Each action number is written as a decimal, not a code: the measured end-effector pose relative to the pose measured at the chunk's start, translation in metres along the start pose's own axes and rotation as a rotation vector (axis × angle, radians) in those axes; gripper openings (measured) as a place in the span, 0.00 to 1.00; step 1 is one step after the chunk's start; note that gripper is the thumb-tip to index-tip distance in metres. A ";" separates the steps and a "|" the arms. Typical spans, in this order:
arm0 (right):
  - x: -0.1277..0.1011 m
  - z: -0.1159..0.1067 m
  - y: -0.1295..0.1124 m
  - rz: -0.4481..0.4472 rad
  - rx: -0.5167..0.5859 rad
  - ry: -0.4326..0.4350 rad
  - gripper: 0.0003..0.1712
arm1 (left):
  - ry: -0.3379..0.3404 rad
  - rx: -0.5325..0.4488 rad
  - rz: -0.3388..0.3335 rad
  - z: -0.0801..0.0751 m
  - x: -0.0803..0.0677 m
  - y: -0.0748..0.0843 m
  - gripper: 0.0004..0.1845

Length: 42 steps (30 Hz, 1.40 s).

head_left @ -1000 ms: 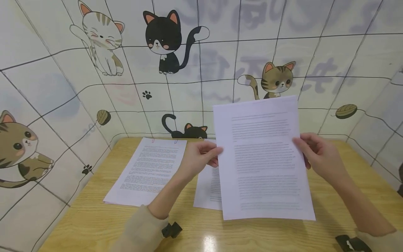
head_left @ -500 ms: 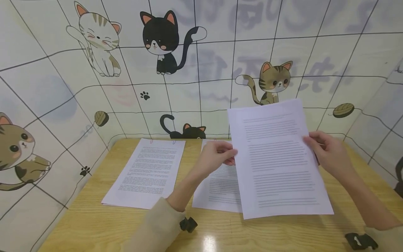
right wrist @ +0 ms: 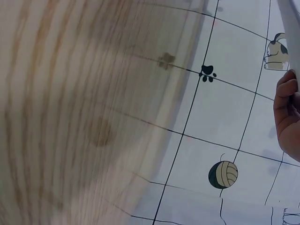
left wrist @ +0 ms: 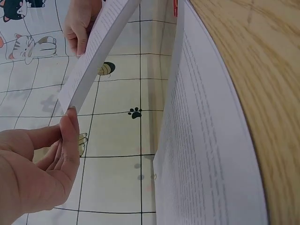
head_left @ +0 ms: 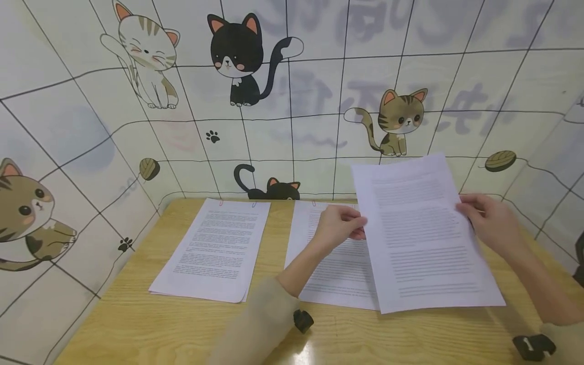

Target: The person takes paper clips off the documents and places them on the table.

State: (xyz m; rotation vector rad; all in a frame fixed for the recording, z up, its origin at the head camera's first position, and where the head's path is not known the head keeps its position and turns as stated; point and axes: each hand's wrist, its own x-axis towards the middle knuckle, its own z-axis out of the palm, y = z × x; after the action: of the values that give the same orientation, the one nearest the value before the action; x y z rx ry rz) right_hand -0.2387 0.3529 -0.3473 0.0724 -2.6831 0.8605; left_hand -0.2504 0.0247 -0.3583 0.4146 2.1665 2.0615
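Note:
A printed sheet of paper (head_left: 424, 238) is held up above the table, tilted, text facing me; whether it is one sheet or more I cannot tell. My left hand (head_left: 339, 225) pinches its left edge between thumb and fingers. On the opposite edge, my right hand (head_left: 490, 225) grips it with the thumb in front. In the left wrist view the paper (left wrist: 93, 56) appears nearly edge-on, running from the left hand (left wrist: 42, 164) towards the other hand. Only some fingers of the right hand (right wrist: 288, 117) show in the right wrist view.
Below the left forearm lies a second printed stack (head_left: 337, 279), partly covered, with a red paper clip (head_left: 314, 203) at its top. Further left lies another stack (head_left: 210, 248) with two clips along its top edge. A cat-patterned wall (head_left: 315, 101) borders the wooden table (head_left: 182, 329).
Both hands have carried the held paper to the right and slightly lower, tilting it more. More of the middle stack now shows. The left stack stays put on the table.

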 end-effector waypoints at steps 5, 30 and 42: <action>0.001 -0.005 0.011 0.035 -0.068 -0.052 0.26 | 0.007 -0.019 -0.045 0.015 0.007 -0.004 0.03; 0.005 -0.009 0.067 0.117 -0.114 -0.140 0.23 | 0.074 0.062 -0.156 0.073 0.021 -0.030 0.03; 0.005 -0.006 0.099 0.121 -0.095 -0.197 0.22 | -0.036 0.115 -0.211 0.080 0.025 -0.029 0.12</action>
State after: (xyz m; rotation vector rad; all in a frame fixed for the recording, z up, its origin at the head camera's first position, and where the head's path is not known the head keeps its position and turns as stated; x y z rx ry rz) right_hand -0.2555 0.4375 -0.3962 -0.0292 -2.9344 0.7964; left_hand -0.2551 0.1075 -0.3900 0.2206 2.2085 1.8127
